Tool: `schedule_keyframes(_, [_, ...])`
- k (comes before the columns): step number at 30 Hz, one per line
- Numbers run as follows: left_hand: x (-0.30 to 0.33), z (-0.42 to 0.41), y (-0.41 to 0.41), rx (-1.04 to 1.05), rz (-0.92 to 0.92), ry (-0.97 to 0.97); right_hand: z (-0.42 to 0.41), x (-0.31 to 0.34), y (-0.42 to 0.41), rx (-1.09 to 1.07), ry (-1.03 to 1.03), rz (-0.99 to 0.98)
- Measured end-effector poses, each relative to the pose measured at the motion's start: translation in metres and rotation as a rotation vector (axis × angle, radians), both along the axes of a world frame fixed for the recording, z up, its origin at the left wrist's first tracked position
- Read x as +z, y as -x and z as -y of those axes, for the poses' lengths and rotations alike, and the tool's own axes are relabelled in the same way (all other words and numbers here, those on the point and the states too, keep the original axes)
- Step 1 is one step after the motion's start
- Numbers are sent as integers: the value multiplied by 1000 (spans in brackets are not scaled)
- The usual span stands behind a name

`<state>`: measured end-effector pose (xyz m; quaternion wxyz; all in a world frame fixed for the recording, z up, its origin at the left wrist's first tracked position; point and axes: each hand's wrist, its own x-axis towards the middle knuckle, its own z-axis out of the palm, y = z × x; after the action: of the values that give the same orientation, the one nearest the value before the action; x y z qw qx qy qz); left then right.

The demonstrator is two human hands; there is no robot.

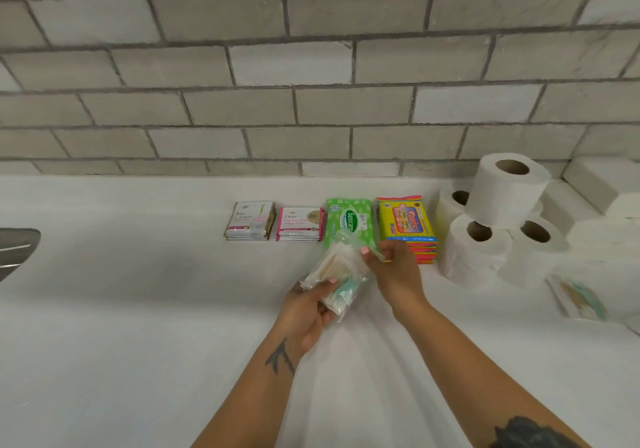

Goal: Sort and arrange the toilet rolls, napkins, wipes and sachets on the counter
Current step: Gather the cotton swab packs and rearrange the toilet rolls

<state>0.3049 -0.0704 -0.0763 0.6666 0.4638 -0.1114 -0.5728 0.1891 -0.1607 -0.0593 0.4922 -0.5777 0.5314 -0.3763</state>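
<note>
Holding a clear packet of what look like cotton buds (337, 279) just above the counter (138, 309), the left hand (306, 312) curls around its lower end while the right hand (393, 267) pinches the top edge. Light, crinkly and slippery, it is best gripped at its bulky middle.

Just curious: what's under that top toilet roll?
The top roll rests on three upright rolls. Whether a fourth stands behind is hidden, as is the counter beneath them.
</note>
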Motion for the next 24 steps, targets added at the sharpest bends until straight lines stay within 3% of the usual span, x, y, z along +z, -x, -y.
schedule_keyframes(4, [1,-3,-12,46,3,104,-12,-2,-11,187,-231,310])
schedule_keyframes(7, [-1,-7,-20,18,135,83,-15,-6,-23,267,-210,327])
schedule_keyframes(10, [-7,-10,-37,94,378,24,-15,-4,-33,267,-128,342])
schedule_keyframes(13, [-10,-12,-54,199,703,-32,-14,-1,-42,278,-34,310])
schedule_keyframes(16, [-10,-14,-61,161,1007,-68,-14,-5,-53,302,51,204])
schedule_keyframes(20, [-14,-14,-62,79,1133,-128,-21,-18,-60,335,85,68])
schedule_keyframes(24, [-20,-13,-63,28,1139,-113,-22,-29,-64,336,89,37])
